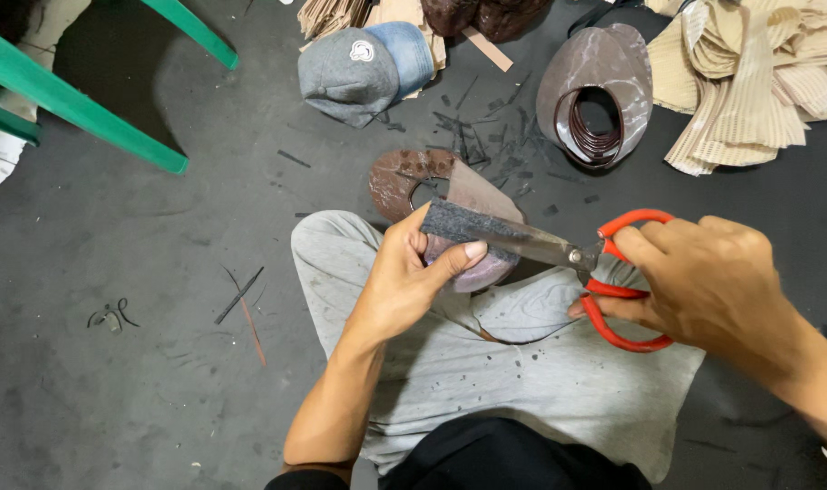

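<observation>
Looking down from the head view: left hand [412,272] raised over the lap, grip pinching a curved brown visor piece [463,204] with a strip of dark grey felt [463,222] laid on it, thumb pressed on the near side, fingers hidden behind. Visor piece held just above the knees, in the middle of the picture, tilted a little toward the right.

Right hand [708,281] at the right side, grip closed around the red handles of the scissors [581,259], fingers passed through the loops. Blades lying nearly together, long and dull metal, pointing to the left and touching the felt strip along its upper edge. Hard to tell how far the blades are inside the material.

Under both hands, light grey trousers [522,354] with small dark specks, legs folded on the dark floor [114,390].

On the floor beyond the hands: a grey and blue cap [364,68], lying on its side. To its right, a shiny brown cut sheet [600,63] with a ring of thin strips on top. Further right, a pile of cream ribbed fabric [758,73] reaching the edge of the picture. Between the cap and the sheet, many small dark offcuts [486,127] scattered.

At the upper left, green legs of a plastic chair [87,113]. At the left below, a few thin scraps [241,295] and a small bent wire-like thing, well apart from the hands.
</observation>
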